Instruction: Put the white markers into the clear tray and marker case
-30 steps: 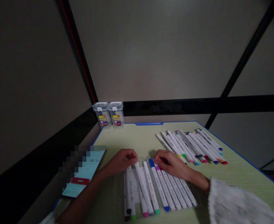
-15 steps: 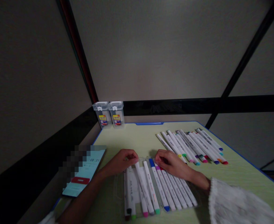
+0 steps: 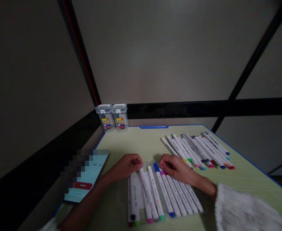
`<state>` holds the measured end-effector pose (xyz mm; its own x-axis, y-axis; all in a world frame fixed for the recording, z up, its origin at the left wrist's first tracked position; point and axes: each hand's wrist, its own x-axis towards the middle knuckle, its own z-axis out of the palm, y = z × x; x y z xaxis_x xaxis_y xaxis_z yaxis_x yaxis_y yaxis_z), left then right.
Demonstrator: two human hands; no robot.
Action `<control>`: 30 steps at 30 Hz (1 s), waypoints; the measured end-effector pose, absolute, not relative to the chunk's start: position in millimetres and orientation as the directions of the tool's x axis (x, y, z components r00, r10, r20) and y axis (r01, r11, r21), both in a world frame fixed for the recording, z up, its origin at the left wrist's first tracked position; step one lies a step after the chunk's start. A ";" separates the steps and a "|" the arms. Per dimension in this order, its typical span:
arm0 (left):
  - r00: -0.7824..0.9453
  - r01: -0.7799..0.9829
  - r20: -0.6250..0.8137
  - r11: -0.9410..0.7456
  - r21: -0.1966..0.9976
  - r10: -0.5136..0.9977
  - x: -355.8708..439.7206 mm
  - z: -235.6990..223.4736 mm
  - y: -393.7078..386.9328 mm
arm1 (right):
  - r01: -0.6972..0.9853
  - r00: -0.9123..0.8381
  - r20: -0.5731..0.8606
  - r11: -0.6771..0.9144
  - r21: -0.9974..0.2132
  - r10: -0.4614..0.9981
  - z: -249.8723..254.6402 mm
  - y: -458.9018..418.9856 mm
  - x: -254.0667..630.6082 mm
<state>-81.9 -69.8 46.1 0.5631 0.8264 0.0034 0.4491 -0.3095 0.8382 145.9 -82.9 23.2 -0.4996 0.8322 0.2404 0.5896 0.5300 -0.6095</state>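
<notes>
My left hand [image 3: 131, 164] is closed in a pinch at the far end of a white marker [image 3: 147, 189], which lies slantwise over its neighbours. Below that hand, several white markers with coloured tips, one of them a green-tipped marker [image 3: 156, 194], rest in a clear plastic case [image 3: 121, 200]. My right hand [image 3: 176, 167] has its fingers curled over the far ends of a neat row of markers in the case's right half. Anything between those fingers is hidden. A blue-capped marker [image 3: 163, 189] lies just left of them.
Several loose markers [image 3: 196, 149] are spread at the right back of the table [image 3: 136, 142]. Two clear lidded boxes [image 3: 120, 120] stand at the back left corner. A phone [image 3: 87, 179] showing a timer lies by my left forearm. Walls close in behind and at left.
Both hands stay where they were, and the markers keep their places. Only the phone's timer has advanced; the view has shifted very slightly.
</notes>
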 end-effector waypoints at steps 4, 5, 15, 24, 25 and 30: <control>0.570 0.451 -0.002 -0.311 0.836 0.821 -82.3 45.4 -69.6 | 0.589 -0.497 0.241 0.529 -0.611 0.833 23.3 -82.8 145.7; 0.572 0.453 -0.006 -0.309 0.836 0.821 -82.4 45.3 -69.7 | 0.588 -0.498 0.242 0.529 -0.612 0.833 23.1 -82.9 145.7; 0.580 0.460 -0.013 -0.314 0.830 0.815 -82.5 45.2 -70.2 | 0.594 -0.496 0.249 0.534 -0.602 0.832 21.6 -83.1 146.6; 0.583 0.462 -0.011 -0.321 0.827 0.812 -82.3 46.0 -71.0 | 0.585 -0.505 0.255 0.544 -0.602 0.825 22.5 -84.2 146.7; 0.585 0.461 -0.011 -0.321 0.827 0.811 -82.3 46.0 -71.0 | 0.586 -0.504 0.255 0.543 -0.601 0.825 22.4 -84.1 146.6; 0.586 0.472 -0.007 -0.334 0.816 0.810 -82.2 44.6 -69.7 | 0.591 -0.503 0.247 0.538 -0.601 0.828 23.4 -83.7 146.0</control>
